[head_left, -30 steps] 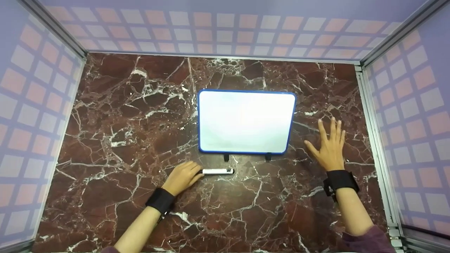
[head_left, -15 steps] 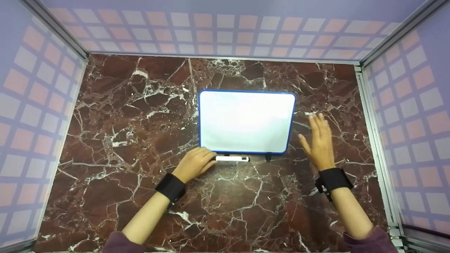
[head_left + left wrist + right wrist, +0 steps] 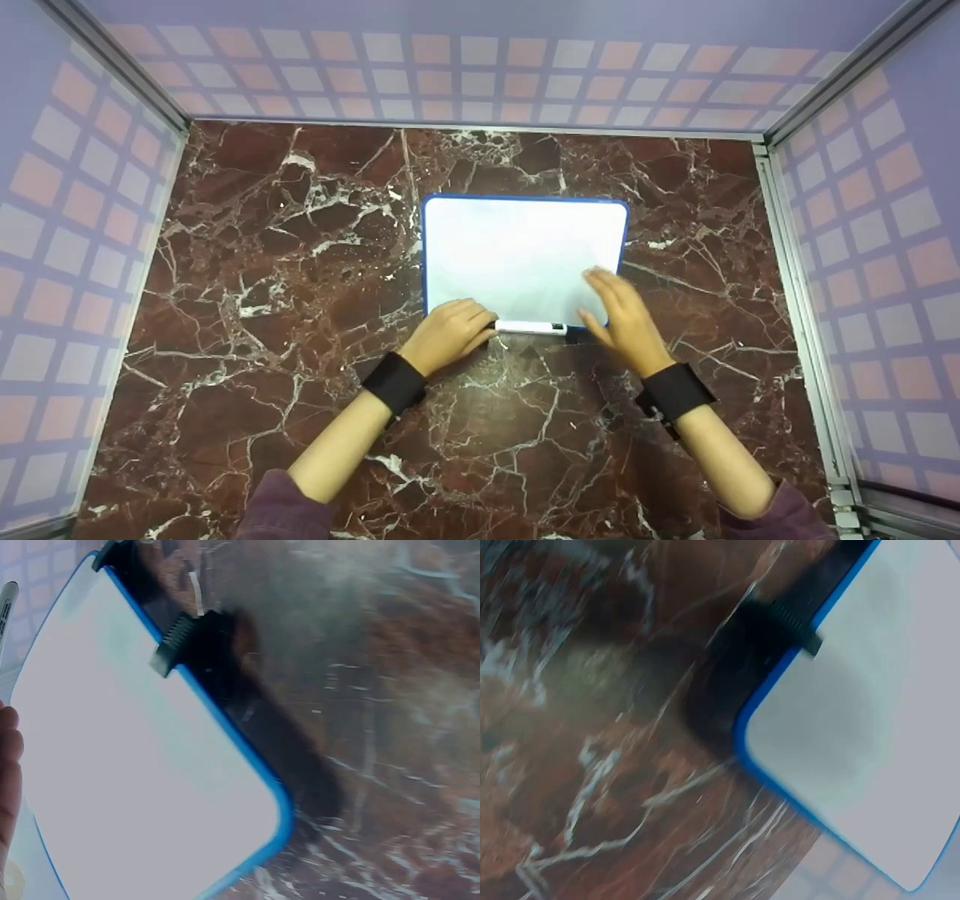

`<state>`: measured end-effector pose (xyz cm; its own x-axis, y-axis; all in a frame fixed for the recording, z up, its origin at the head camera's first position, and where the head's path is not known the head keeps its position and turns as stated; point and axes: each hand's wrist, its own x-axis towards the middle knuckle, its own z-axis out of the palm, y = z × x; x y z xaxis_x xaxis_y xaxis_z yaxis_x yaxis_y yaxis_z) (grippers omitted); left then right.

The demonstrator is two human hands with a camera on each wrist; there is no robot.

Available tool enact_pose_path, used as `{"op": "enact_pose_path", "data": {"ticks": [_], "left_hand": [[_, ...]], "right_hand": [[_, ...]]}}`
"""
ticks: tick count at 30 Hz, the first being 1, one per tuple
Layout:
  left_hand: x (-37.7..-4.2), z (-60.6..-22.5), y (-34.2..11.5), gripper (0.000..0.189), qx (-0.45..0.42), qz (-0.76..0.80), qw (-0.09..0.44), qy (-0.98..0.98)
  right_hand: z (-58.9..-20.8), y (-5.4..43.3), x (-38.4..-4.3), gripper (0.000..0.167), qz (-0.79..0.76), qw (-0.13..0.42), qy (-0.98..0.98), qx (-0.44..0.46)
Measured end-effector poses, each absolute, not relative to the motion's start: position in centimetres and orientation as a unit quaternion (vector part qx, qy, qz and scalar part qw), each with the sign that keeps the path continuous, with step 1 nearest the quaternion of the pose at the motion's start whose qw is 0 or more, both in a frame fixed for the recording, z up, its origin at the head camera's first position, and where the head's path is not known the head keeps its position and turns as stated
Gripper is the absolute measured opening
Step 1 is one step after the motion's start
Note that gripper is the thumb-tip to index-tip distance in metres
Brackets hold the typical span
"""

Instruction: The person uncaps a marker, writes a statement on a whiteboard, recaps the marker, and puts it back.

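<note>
A white marker (image 3: 529,327) with dark ends lies level in my left hand (image 3: 450,334), which grips its left end. It appears in front of the lower edge of a blue-framed whiteboard (image 3: 517,247). At the left wrist view's edge, the fingers (image 3: 9,765) and part of the marker (image 3: 7,611) show. My right hand (image 3: 626,322), slightly blurred, is over the board's lower right corner with fingers extended. A small gap separates its thumb from the marker's right end. The right wrist view catches the whiteboard (image 3: 855,697) but not the hand.
Black clip-like feet, such as this ridged foot (image 3: 180,641), hold the board's lower edge. The board seems to lean up from the dark red marble-patterned table (image 3: 300,247). Panels with a pink and white grid, such as the back wall (image 3: 480,75), enclose three sides.
My left hand has carried the marker up and right, from below the whiteboard to its lower edge. My right hand has come left from the table to the board's lower right corner.
</note>
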<state>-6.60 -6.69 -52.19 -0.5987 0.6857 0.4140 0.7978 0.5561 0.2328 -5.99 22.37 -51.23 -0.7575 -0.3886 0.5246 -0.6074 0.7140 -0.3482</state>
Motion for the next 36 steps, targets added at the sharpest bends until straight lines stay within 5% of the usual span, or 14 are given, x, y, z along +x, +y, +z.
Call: {"op": "enact_pose_path", "data": {"ticks": [16, 23, 36], "left_hand": [[-6.9, -50.4, -4.5, 0.024, -0.435, -0.187, 0.122, -0.872], [-6.9, -49.7, -4.0, 0.022, -0.452, -0.178, 0.035, -0.873], [-7.7, -48.5, -4.5, 0.030, -0.463, -0.183, -0.008, -0.867]], "right_hand": [[-50.8, 19.2, -4.4, 0.039, 0.242, 0.074, -0.906, 0.340], [-50.6, 19.1, -4.4, 0.024, 0.216, 0.105, -0.897, 0.370], [-50.4, 19.7, -4.6, 0.030, 0.206, 0.135, -0.886, 0.393]]}}
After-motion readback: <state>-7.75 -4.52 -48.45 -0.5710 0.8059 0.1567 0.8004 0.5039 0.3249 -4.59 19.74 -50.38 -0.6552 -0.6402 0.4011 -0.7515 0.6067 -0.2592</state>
